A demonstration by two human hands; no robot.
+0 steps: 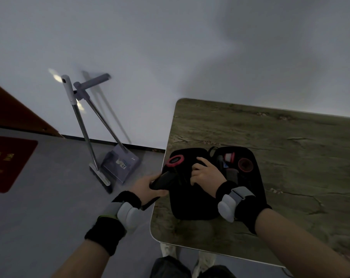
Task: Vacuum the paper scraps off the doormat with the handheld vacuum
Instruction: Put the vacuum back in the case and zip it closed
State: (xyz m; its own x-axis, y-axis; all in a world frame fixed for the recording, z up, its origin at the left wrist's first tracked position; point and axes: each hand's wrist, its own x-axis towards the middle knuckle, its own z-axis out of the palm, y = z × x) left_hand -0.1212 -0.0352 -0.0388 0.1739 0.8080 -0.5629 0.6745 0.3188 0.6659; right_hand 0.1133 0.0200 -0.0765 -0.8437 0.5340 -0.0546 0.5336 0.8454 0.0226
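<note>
A black handheld vacuum (pixel 167 173) with a red ring at its end lies over the left half of an open black case (pixel 194 209) on the table. My left hand (pixel 145 186) grips the vacuum's handle at the table's left edge. My right hand (pixel 205 172) rests on the case beside the vacuum, fingers curled down on the dark lining; whether it holds anything is unclear. The case's right half holds red and white attachments (pixel 238 160). A red doormat (pixel 7 163) lies on the floor at the far left; I make out no paper scraps on it.
The table (pixel 280 149) has a wood-grain top with rounded corners. A broom (pixel 83 137) and a dustpan (pixel 121 165) lean against the white wall to the left. Grey floor stretches between the table and the doormat. My shoes show under the table's near edge.
</note>
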